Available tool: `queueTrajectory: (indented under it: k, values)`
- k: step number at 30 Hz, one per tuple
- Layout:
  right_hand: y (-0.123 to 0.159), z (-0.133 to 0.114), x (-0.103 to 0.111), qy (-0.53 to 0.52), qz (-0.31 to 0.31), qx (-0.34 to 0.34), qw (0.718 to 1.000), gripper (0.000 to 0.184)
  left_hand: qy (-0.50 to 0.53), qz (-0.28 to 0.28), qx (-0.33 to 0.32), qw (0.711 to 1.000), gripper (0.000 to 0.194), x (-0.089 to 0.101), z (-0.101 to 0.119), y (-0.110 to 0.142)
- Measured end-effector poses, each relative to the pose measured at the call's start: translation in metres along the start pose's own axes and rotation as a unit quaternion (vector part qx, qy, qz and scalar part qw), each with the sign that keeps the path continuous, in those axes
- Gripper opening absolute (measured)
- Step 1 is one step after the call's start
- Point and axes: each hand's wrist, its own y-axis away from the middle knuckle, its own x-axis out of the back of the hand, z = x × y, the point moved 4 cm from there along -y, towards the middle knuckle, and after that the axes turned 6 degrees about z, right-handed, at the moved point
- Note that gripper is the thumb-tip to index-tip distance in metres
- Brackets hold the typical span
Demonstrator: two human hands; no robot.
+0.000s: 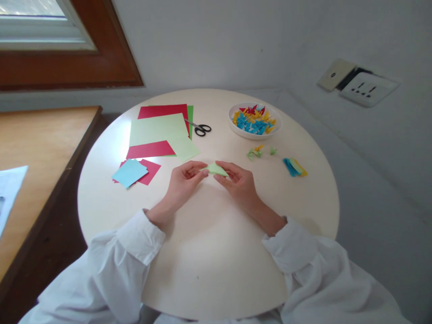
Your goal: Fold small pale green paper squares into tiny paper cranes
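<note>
Spanning the folded light-green paper (216, 169), the left hand (186, 178) and right hand (239, 182) pinch its opposite ends between thumbs and fingers, above the round table (216, 252), near its centre.

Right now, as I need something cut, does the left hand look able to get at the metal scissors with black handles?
Probably yes: the scissors lie just beyond the left hand, handles uncovered, though that hand would likely need to release the folded pale green paper first.
</note>
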Motion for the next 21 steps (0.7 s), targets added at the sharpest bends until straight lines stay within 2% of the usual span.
queueTrajectory:
  k: [8, 21]
  values:
    - [0.001, -0.0017, -0.0018, -0.009, -0.005, -0.006, 1.0, 0.03, -0.013, 0.016, -0.025, 0.999, 0.016, 0.0012, -0.004, -0.0018]
    - [0.0001, 0.0029, -0.0037, -0.063, 0.0, -0.026, 0.998, 0.027, -0.057, 0.019, -0.122, 0.991, 0.015, 0.0002, -0.0033, 0.0022]
